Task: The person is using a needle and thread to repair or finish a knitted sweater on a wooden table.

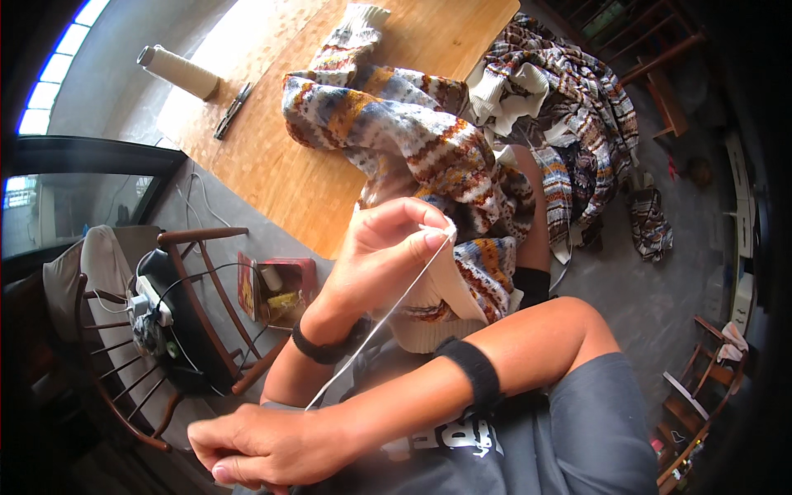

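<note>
My left hand is closed in a pinch on the cream edge of a patterned knit sweater, which drapes from the table over my lap. A white yarn runs taut from the pinched edge down to my right hand. My right arm crosses in front of my body, and that hand is closed at the lower left. The yarn passes behind its wrist, so its end and any needle are hidden. The sweater's cream ribbed band hangs below my left hand.
On the wooden table are a cone of cream yarn and dark thread snips. More patterned knits are heaped at the right. A wooden chair with a power strip and a red box stand at the left.
</note>
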Available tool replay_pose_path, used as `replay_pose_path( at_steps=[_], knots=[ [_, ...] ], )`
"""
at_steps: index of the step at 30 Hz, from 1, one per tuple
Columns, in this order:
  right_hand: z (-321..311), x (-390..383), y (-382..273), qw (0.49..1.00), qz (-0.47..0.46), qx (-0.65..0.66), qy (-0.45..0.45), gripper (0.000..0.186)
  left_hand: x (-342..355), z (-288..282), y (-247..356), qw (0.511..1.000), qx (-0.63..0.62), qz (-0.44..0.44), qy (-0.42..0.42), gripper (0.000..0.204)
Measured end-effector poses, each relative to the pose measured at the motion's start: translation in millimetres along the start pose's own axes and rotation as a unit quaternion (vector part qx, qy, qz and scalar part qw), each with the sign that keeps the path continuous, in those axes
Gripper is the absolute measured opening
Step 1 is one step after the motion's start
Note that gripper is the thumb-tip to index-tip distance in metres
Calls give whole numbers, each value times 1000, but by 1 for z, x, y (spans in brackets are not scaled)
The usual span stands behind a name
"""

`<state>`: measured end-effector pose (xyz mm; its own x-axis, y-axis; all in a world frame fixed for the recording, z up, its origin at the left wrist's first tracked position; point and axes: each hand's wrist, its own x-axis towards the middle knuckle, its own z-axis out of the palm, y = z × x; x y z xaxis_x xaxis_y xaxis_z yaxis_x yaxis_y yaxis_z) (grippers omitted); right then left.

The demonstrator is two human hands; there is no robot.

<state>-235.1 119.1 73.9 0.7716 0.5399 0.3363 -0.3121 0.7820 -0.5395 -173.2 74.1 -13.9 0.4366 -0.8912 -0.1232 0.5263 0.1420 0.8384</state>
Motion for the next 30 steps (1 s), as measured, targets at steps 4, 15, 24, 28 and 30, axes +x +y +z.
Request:
replay_pose_path(
  at_steps=[4,15,24,28,30],
  knots=[
    [-25,-45,-99,974,-42,-191,118,11,-1,5,3,997,-35,-51,46,10],
    [-17,-277,-212,811,-287,-289,419,12,1,10,9,996,66,-32,51,14],
    [-43,-176,-139,458,-45,-791,404,13,1,13,13,991,93,-70,71,7],
    [-48,-170,-133,465,-38,-798,381,21,1,13,13,991,100,-68,63,8],
    [-48,-169,-132,469,-29,-802,368,23,2,12,13,990,102,-70,62,8]
  ],
)
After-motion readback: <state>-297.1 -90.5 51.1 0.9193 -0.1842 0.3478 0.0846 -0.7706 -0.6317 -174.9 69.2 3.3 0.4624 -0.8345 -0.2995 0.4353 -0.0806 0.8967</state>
